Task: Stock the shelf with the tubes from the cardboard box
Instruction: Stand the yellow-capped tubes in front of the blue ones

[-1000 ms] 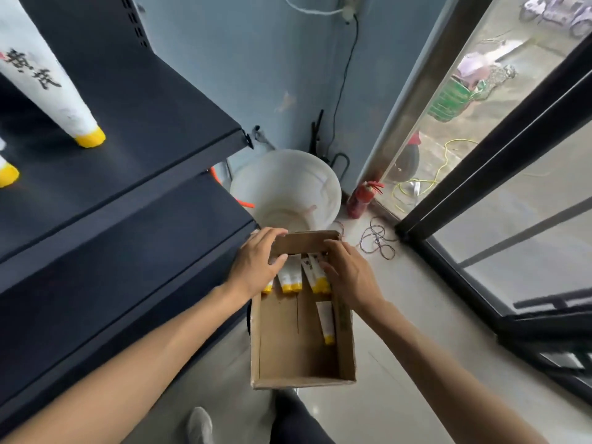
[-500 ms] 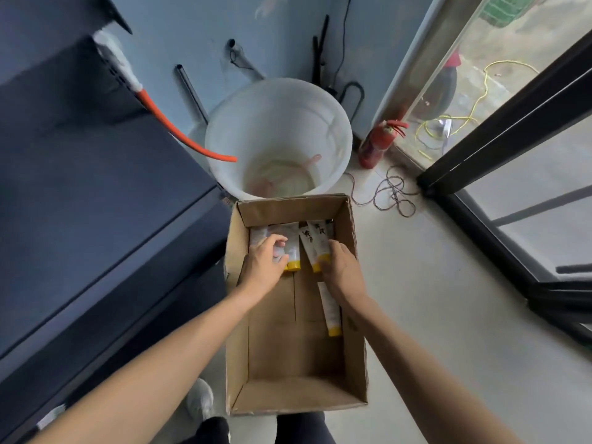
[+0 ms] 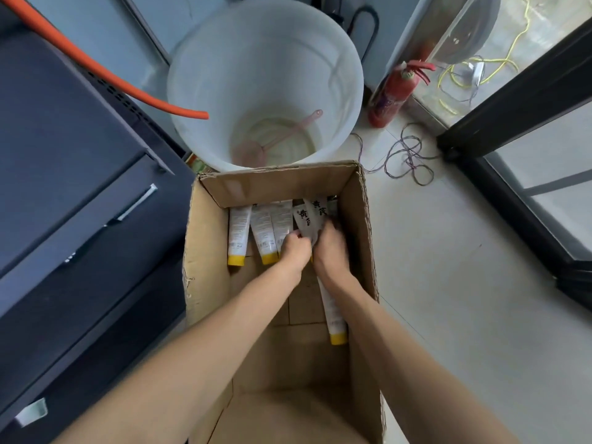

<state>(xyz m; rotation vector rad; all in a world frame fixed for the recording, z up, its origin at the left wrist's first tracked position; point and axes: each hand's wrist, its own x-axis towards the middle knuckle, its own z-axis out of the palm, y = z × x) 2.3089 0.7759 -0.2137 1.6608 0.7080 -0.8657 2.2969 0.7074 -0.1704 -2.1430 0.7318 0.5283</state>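
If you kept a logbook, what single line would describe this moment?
stage: picking | left hand: gripping tubes | right hand: on tubes | place: inside cardboard box | shelf: not reached

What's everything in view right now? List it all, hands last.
box: one, brown cardboard, open, on the floor by the shelf
tubes: at least six, white with yellow caps, inside the box, most at its far end
bucket: one, white, beyond the box
scoop: one, pink, in the bucket
hose: one, orange, over the bucket rim
extinguisher: one, red, right of the bucket
wires: tangle, on the floor
shelf: dark, left
hands: left and right, both on tubes in the box
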